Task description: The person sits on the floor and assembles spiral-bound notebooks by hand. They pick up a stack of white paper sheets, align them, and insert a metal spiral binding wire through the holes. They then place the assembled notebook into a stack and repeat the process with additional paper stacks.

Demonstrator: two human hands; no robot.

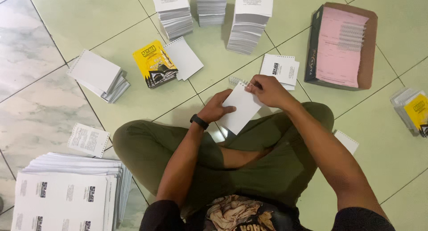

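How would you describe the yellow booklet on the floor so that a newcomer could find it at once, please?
Start at the three tall paper stacks along the top edge. Just below the leftmost one, on the green tiles, lies the yellow booklet, touching a blank white spiral pad on its right. It is the only yellow-and-black cover among white sheets there.

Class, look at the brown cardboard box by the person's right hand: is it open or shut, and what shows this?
Open. The brown cardboard box has no lid on, so the pink sheets and white spiral coils inside show.

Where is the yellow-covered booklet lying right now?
Head view: the yellow-covered booklet lies on the floor, upper left of the hands, between a white pad and a white paper stack.
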